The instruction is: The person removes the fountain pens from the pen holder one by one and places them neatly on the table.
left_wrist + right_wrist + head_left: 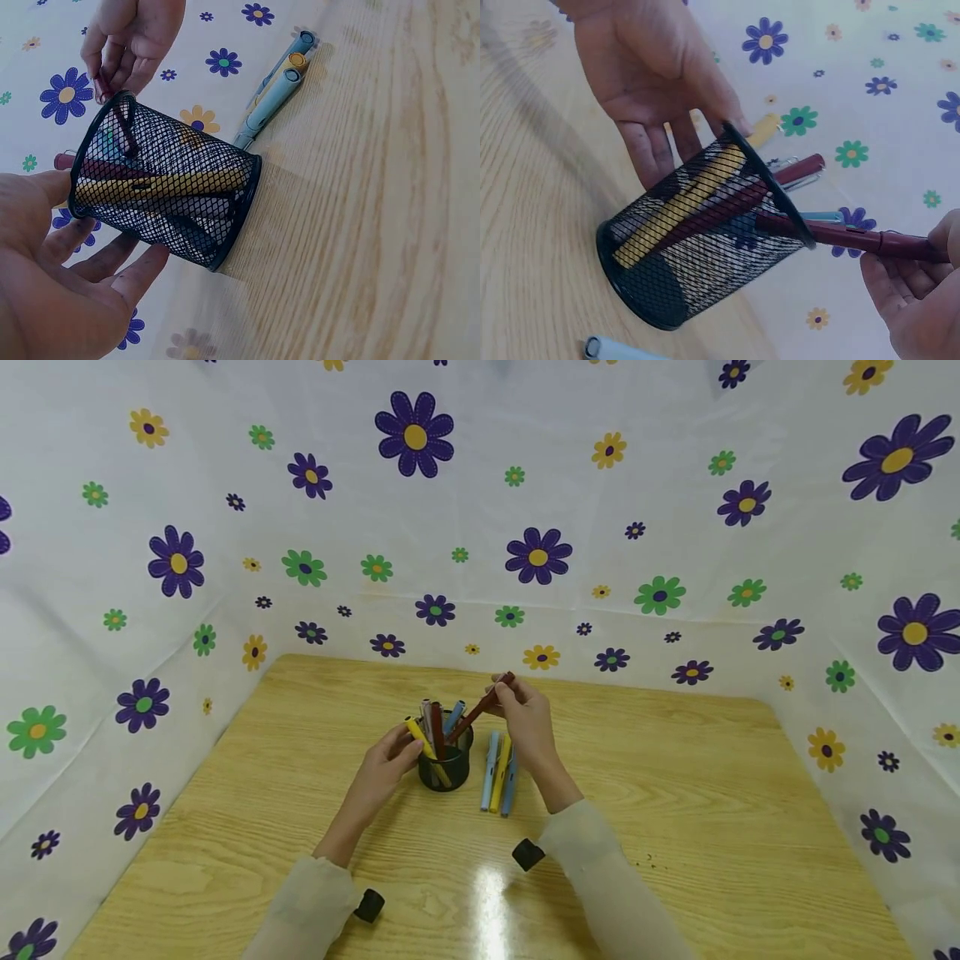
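A black mesh pen cup [444, 777] stands on the table. My left hand [384, 770] holds it from the left, thumb at the rim and fingers along the far side in the right wrist view. With the right hand [531, 727] I pinch a dark red pen [855, 238], tilted, its lower end inside the cup's mouth. Also in the cup are a yellow pen [420, 737], another dark red pen [437, 727], a blue pen [454, 716] and a greyish pen [427, 713].
Right of the cup, a light blue pen [490, 774], a yellow pen [500, 777] and a darker blue pen [509, 787] lie side by side on the wooden table [675, 793]. A flower-patterned white cloth [480, 510] encloses the back and sides.
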The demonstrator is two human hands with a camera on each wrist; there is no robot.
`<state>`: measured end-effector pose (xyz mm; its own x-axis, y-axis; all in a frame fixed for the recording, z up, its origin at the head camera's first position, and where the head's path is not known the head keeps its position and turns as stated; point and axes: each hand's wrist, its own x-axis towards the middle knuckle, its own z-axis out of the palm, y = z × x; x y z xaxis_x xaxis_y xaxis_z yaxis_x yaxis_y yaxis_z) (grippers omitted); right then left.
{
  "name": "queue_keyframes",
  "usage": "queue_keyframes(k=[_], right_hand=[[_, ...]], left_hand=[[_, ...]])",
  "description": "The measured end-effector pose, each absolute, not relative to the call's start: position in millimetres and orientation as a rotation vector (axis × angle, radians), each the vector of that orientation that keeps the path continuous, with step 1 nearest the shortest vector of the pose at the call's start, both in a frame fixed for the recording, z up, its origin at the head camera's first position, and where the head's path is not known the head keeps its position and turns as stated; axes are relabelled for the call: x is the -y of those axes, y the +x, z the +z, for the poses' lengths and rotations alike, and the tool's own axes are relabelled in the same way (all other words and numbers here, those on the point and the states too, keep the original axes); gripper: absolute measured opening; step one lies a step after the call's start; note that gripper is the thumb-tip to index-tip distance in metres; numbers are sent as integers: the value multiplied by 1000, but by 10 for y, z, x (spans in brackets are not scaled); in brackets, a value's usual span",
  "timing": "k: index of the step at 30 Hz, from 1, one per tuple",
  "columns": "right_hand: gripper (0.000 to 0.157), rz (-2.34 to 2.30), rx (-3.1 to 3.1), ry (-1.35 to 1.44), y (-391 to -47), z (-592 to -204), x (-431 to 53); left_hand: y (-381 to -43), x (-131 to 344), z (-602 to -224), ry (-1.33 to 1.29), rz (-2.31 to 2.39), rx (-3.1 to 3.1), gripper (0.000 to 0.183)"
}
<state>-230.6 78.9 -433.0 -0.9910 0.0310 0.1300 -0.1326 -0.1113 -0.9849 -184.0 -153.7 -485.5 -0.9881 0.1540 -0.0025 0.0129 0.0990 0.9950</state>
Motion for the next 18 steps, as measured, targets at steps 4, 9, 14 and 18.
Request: queue_keyframes(k=[4, 9, 14, 18], right_hand=[[29, 2304, 1914, 124, -2306, -4289, -925], [30, 2329, 1837, 115, -2281, -4213, -1112], [32, 2323, 1841, 80, -2242, -4146, -1292], [33, 2308, 1854, 54, -2200, -4122, -1428]], left_hand=[[-1837, 1537, -4860, 180, 2033, -2242, 57], [-1840, 1538, -4861, 176, 2042, -2235, 57], [-1839, 1534, -4861, 178, 2036, -2256, 56], [-1839, 1537, -4859, 182, 2040, -2246, 56]])
